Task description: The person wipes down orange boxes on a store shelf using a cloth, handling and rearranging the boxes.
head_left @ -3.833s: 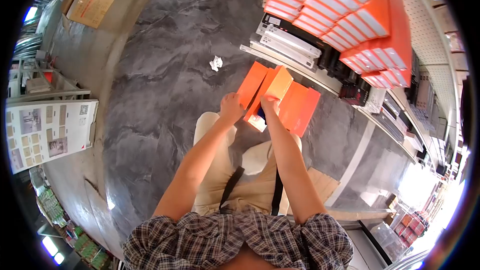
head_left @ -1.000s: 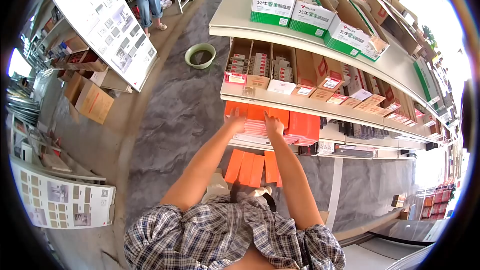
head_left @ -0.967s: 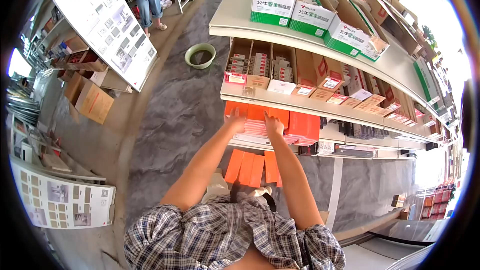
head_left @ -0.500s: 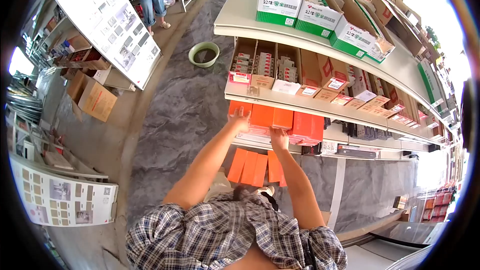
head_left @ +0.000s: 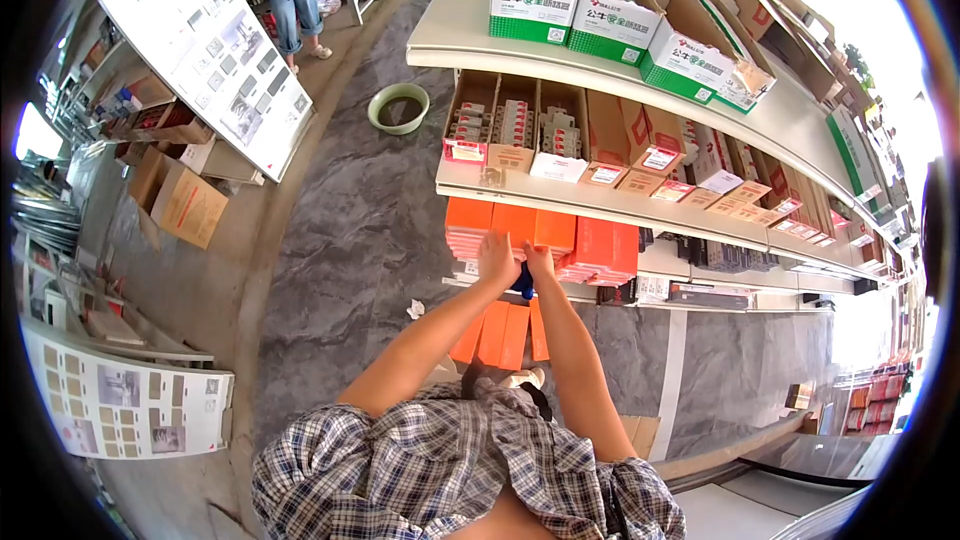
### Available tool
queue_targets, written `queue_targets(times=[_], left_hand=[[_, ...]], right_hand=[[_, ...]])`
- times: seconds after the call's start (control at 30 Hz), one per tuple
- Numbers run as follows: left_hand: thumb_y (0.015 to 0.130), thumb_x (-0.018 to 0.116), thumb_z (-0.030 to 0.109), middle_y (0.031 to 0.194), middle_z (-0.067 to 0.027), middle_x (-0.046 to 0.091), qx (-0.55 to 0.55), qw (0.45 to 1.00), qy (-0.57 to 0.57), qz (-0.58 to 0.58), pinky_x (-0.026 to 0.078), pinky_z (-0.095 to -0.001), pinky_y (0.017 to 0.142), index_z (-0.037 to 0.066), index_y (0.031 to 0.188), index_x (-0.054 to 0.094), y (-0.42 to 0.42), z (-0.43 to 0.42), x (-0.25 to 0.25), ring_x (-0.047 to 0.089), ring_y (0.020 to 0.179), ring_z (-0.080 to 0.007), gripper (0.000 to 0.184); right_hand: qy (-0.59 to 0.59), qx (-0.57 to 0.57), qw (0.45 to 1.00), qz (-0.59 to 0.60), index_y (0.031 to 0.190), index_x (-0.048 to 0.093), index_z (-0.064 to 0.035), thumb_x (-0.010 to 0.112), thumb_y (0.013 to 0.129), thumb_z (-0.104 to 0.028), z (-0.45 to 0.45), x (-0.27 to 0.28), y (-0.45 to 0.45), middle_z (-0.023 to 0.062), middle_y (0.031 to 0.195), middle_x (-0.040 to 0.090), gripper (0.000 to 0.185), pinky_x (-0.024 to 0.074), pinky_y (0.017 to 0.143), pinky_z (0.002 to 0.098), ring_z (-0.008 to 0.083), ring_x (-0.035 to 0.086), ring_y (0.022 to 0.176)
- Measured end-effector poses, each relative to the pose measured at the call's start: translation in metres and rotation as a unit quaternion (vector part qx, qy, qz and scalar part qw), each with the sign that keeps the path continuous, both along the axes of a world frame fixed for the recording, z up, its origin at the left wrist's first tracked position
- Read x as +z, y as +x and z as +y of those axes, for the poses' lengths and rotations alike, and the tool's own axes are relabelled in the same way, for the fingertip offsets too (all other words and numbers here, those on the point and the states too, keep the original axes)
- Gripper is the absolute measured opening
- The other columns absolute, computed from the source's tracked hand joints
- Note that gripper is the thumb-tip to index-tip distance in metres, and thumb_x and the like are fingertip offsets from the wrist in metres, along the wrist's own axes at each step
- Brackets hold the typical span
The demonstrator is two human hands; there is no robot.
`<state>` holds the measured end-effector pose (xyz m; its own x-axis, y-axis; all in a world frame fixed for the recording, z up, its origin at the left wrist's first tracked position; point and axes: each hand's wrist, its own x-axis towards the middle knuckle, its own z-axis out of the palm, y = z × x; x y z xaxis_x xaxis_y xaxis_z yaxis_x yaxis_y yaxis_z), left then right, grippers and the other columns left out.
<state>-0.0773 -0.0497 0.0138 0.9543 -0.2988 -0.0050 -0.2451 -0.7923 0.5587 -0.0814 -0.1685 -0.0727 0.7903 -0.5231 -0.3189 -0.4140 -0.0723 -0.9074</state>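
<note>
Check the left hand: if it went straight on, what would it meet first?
Probably the stacked orange boxes just beyond the left hand; depth is unclear, so it may already touch them.

The person wears a loose, wrinkled plaid shirt (head_left: 420, 455) in white and dark blue, its sleeves (head_left: 312, 440) ending above the elbows. A dark strap (head_left: 541, 401) shows beyond the hem. The left hand (head_left: 497, 262) and right hand (head_left: 539, 262) are bare.

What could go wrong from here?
The left hand and right hand are right at the front of the stack, so a careless tug might topple it onto the floor boxes. Rising fast, they could knock the shelf above. Someone walking past might kick the basin, which seems to hold liquid.
</note>
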Motion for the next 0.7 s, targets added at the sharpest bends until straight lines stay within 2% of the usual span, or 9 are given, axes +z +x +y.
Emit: queue_targets(times=[0.03, 0.13, 0.27, 0.37, 0.43, 0.47, 0.57, 0.63, 0.7], left_hand=[[0.068, 0.061, 0.012, 0.134, -0.0275, 0.030, 0.002, 1.000, 0.001, -0.002, 0.033, -0.0480, 0.097, -0.005, 0.127, 0.033, 0.001, 0.001, -0.012, 0.034, 0.120, -0.0421, 0.068], [0.068, 0.060, 0.012, 0.136, -0.0323, 0.022, -0.029, 0.998, -0.045, -0.031, 0.027, -0.0502, 0.101, -0.006, 0.129, 0.030, 0.000, 0.006, -0.032, 0.028, 0.122, -0.0467, 0.070], [0.068, 0.059, 0.011, 0.136, -0.0354, 0.016, -0.073, 0.994, -0.086, 0.012, 0.023, -0.0510, 0.104, -0.006, 0.130, 0.027, -0.018, 0.006, -0.032, 0.021, 0.125, -0.0503, 0.072], [0.068, 0.060, 0.011, 0.136, -0.0350, 0.016, -0.098, 0.990, -0.101, -0.001, 0.022, -0.0514, 0.104, -0.006, 0.129, 0.028, -0.025, 0.005, -0.039, 0.020, 0.125, -0.0501, 0.071], [0.067, 0.061, 0.012, 0.135, -0.0348, 0.017, -0.112, 0.988, -0.101, -0.024, 0.022, -0.0519, 0.104, -0.006, 0.128, 0.029, -0.024, 0.006, -0.040, 0.021, 0.125, -0.0498, 0.070], [0.067, 0.063, 0.014, 0.136, -0.0334, 0.018, -0.120, 0.989, -0.073, -0.043, 0.022, -0.0518, 0.104, -0.005, 0.127, 0.030, -0.020, 0.009, -0.040, 0.021, 0.125, -0.0488, 0.071], [0.068, 0.067, 0.023, 0.139, -0.0269, 0.020, -0.139, 0.989, 0.015, -0.057, 0.024, -0.0535, 0.102, 0.007, 0.132, 0.030, -0.011, 0.026, -0.025, 0.024, 0.127, -0.0458, 0.075], [0.067, 0.068, 0.029, 0.140, -0.0266, 0.017, -0.141, 0.987, 0.070, -0.043, 0.025, -0.0570, 0.099, 0.011, 0.136, 0.026, -0.008, 0.035, -0.019, 0.021, 0.128, -0.0457, 0.083], [0.066, 0.068, 0.032, 0.141, -0.0264, 0.016, -0.144, 0.986, 0.085, -0.030, 0.025, -0.0580, 0.099, 0.012, 0.137, 0.024, -0.007, 0.038, -0.012, 0.020, 0.129, -0.0458, 0.086]], right_hand=[[0.021, -0.036, 0.999, 0.026, 0.101, 0.052, -0.0004, 0.067, 0.079, -0.031, 0.003, 0.005, -0.001, 0.0098, 0.087, 0.059, 0.040, 0.0458, 0.066, 0.0295, 0.0168, 0.055, 0.075], [0.128, -0.108, 0.986, -0.024, 0.094, 0.053, -0.0032, 0.068, 0.078, -0.026, 0.010, 0.016, -0.007, 0.0072, 0.080, 0.057, 0.031, 0.0452, 0.059, 0.0294, 0.0146, 0.054, 0.068], [0.191, -0.133, 0.972, 0.014, 0.092, 0.054, -0.0027, 0.065, 0.081, -0.021, -0.004, 0.001, -0.024, 0.0064, 0.077, 0.057, 0.025, 0.0440, 0.054, 0.0282, 0.0152, 0.053, 0.064], [0.275, -0.127, 0.953, -0.009, 0.095, 0.055, -0.0014, 0.062, 0.083, -0.015, -0.007, -0.005, -0.049, 0.0087, 0.078, 0.060, 0.019, 0.0480, 0.053, 0.0301, 0.0185, 0.058, 0.064], [0.428, -0.056, 0.902, -0.004, 0.099, 0.056, 0.0007, 0.057, 0.085, -0.012, 0.000, 0.008, -0.063, 0.0122, 0.082, 0.062, 0.019, 0.0532, 0.057, 0.0360, 0.0230, 0.063, 0.068], [0.424, -0.038, 0.905, -0.024, 0.101, 0.056, 0.0028, 0.055, 0.086, -0.013, 0.003, -0.009, -0.063, 0.0152, 0.088, 0.063, 0.021, 0.0554, 0.061, 0.0412, 0.0260, 0.065, 0.073], [0.419, -0.004, 0.908, 0.002, 0.101, 0.057, 0.0027, 0.056, 0.086, -0.014, 0.025, 0.017, -0.064, 0.0110, 0.089, 0.063, 0.022, 0.0545, 0.059, 0.0363, 0.0229, 0.064, 0.069], [0.423, -0.008, 0.906, 0.015, 0.098, 0.058, 0.0012, 0.057, 0.086, -0.015, 0.029, 0.026, -0.063, 0.0080, 0.086, 0.063, 0.020, 0.0538, 0.057, 0.0329, 0.0196, 0.063, 0.066], [0.424, 0.062, 0.903, 0.024, 0.094, 0.058, -0.0004, 0.056, 0.087, -0.016, 0.030, 0.036, -0.064, 0.0064, 0.080, 0.061, 0.017, 0.0532, 0.054, 0.0308, 0.0170, 0.061, 0.063]])
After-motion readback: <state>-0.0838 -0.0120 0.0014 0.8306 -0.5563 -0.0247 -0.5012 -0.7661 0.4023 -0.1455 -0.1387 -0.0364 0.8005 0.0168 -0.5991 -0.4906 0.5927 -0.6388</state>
